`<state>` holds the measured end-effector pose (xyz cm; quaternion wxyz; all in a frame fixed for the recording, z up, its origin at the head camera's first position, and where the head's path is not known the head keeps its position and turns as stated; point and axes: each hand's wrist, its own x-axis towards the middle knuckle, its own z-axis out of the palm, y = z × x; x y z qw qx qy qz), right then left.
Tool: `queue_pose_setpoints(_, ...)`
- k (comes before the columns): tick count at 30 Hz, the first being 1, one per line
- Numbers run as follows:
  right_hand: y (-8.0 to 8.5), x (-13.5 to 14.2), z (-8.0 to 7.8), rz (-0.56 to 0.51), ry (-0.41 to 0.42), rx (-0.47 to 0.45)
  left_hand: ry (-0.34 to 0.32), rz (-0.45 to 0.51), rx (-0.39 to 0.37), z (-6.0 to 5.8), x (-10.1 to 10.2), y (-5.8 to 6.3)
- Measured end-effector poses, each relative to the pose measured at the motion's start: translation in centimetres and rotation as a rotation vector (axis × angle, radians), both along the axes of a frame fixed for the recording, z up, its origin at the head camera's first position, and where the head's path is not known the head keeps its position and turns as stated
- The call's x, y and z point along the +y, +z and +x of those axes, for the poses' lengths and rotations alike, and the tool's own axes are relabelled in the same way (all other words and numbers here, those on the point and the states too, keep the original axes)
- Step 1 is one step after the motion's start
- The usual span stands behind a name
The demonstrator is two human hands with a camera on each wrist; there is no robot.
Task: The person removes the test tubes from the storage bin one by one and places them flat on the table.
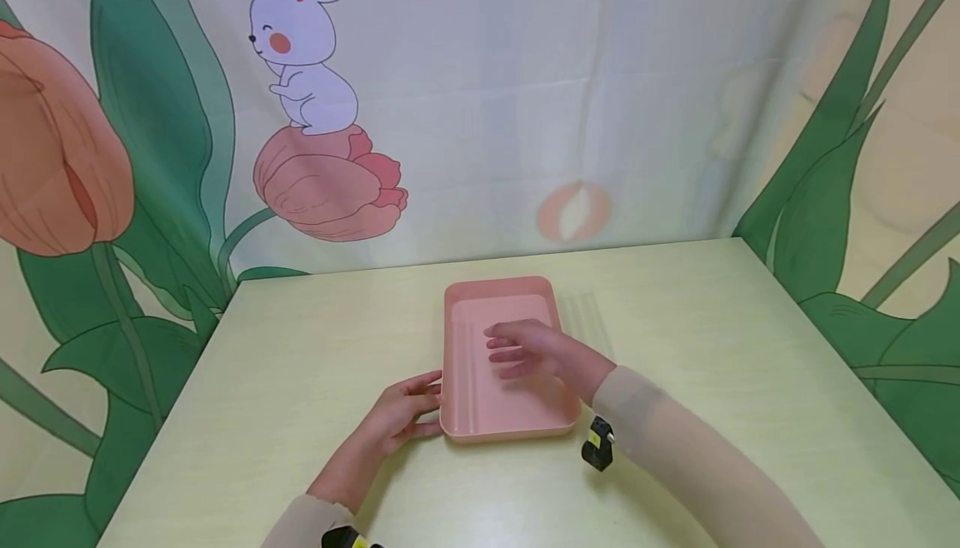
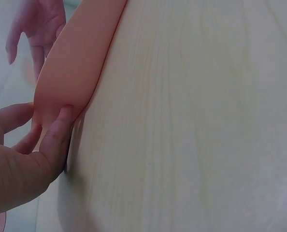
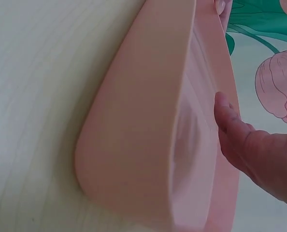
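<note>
A pink rectangular tray [image 1: 501, 303] with a raised rim lies lengthwise on the table in the head view. Beside its left edge is my left hand [image 1: 408, 409], its fingertips touching the outside of the tray near the lower left corner. The left wrist view shows those fingers [image 2: 54, 140] against the outer wall of the tray. Over the inside of the tray hovers my right hand [image 1: 534, 350], its fingers extended to the left and spread a little, with nothing in them. In the right wrist view the right hand [image 3: 254, 145] is apart from the near wall.
The pale wood-grain table [image 1: 720, 348] spreads around the tray. A printed curtain [image 1: 480, 115] with a rabbit and tulips hangs along the table's back edge. Black wrist cameras are strapped by both sleeves, the right one [image 1: 597, 444] close to the tray's lower right corner.
</note>
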<state>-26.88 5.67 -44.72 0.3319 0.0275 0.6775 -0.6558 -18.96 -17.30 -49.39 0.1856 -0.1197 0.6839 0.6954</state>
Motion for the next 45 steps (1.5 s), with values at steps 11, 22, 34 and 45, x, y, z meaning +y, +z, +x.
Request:
queue_pose_setpoints(11, 0.2, -1.7, -0.7, 0.053, -0.009, -0.122, 0.018, -0.017, -0.024, -0.2, 0.0, 0.1)
queue_pose_setpoints(22, 0.3, -3.0, -1.7, 0.127, -0.033, -0.175, 0.001, 0.006, -0.003, -0.2, 0.1, 0.3)
queue_pose_setpoints(34, -0.4, -3.8, -3.1, 0.186, -0.049, -0.17, 0.002, 0.002, 0.001, 0.0, -0.1, -0.1)
queue_pose_setpoints(45, -1.4, -4.7, -3.5, 0.192, -0.055, -0.159, -0.013, -0.006, 0.003, 0.1, -0.2, 0.0)
